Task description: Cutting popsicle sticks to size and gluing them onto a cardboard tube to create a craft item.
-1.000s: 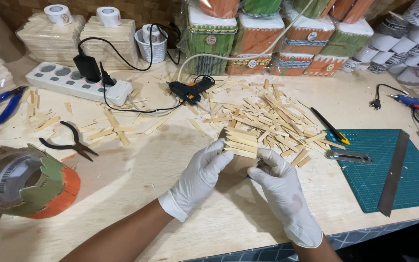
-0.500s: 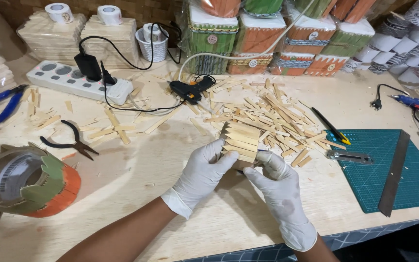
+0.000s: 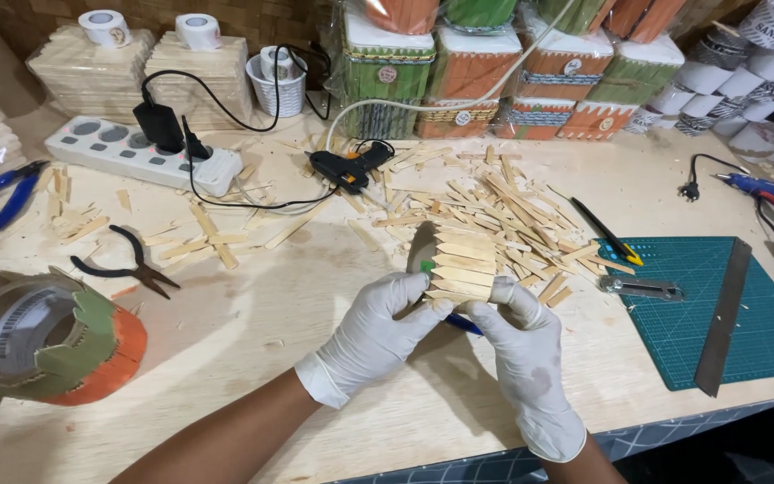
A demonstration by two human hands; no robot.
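Both gloved hands, left (image 3: pixel 374 336) and right (image 3: pixel 526 345), pinch a stick-clad can (image 3: pixel 454 263) above the table (image 3: pixel 253 314), loose sticks (image 3: pixel 503 202) just behind it

Along the back of the worktop (image 3: pixel 253 332) stands a row of clear-wrapped packages (image 3: pixel 530 81), boxy stick-clad containers in green, orange and cream, each with a small round label (image 3: pixel 389 74) on its front. At the far right lie stacked white cylinders with dark patterned labels (image 3: pixel 763 63). At the near left, a barcode label (image 3: pixel 20 323), white with black bars, sits inside a green-and-orange container (image 3: pixel 82 354).
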